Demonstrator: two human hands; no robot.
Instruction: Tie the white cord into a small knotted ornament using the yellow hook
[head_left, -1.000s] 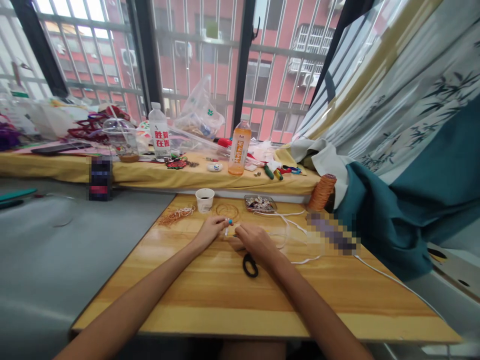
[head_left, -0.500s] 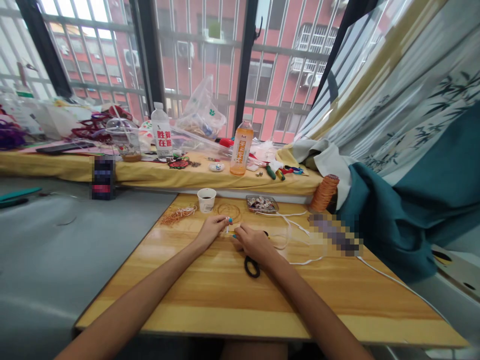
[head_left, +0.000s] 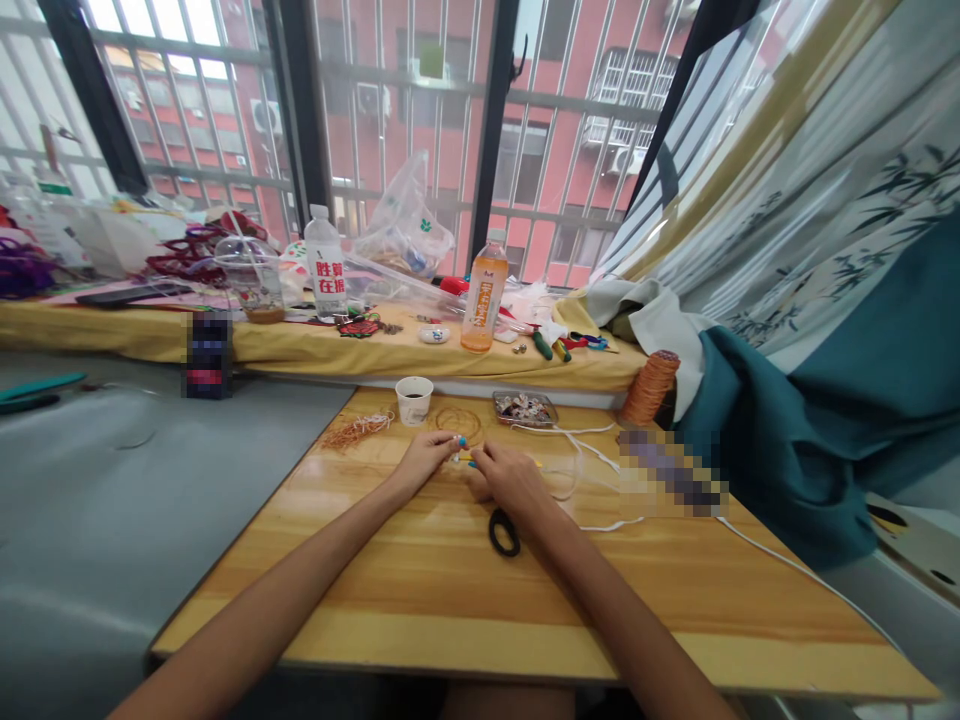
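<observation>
Above the wooden table, my left hand is closed in a pinch on a small white piece whose kind is too small to tell. Close to its right, my right hand is closed around a thin yellow tool, whose tip points at the white piece; the fingers hide most of it. Blue shows at the fingertips of both hands. A black ring lies beside my right wrist. A coil of tan cord lies just beyond the hands.
A paper cup with dark liquid stands behind my left hand, beside tangled orange thread. Further right are a clear tray of small pieces, white cords and an orange spool. Bottles and pliers crowd the yellow ledge.
My right hand has turned slightly and shifted at the fingertips, and the yellow tool has moved with it. The white piece hangs down less. My left hand stays nearly in place.
</observation>
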